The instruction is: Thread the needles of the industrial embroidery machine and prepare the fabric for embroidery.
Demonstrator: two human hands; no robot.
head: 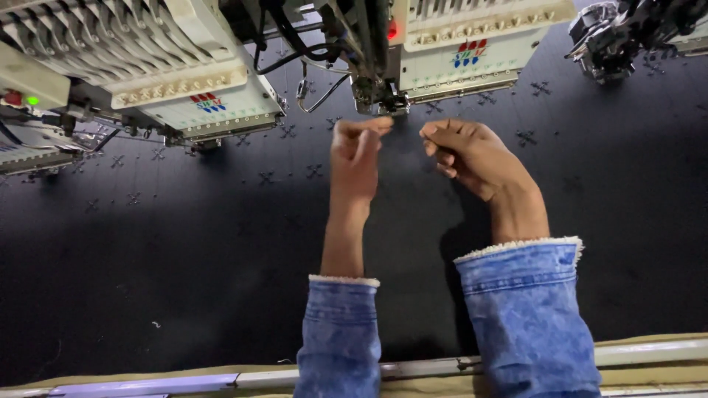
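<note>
Worked with both hands up at the needle assembly [380, 99] of the middle embroidery head, far across the dark fabric [184, 243] stretched flat under the machine. Held the left hand [355, 151] raised just below that assembly, thumb and forefinger pinched together at the tips, as if on a fine thread; could not tell whether anything lay between them, too thin to show. Kept the right hand [464, 151] just to the right of it, apart from the left, fingers curled in and thumb pressed to the forefinger, likewise closed, contents unseen. Judged the step as fine handling at the needles, most likely of a thread, not yet finished, with both hands near the assembly but not clearly touching it. Judged that any next move there would call for small, steady fingertip work close under the metal parts, with care for the needle points and the black cable [295, 51] hanging on the left. Noted small stitched crosses [315, 171] scattered over the cloth, a cream machine head [199, 96] to the left, another [472, 51] to the right, and a pale rail [184, 383] along the near edge.
</note>
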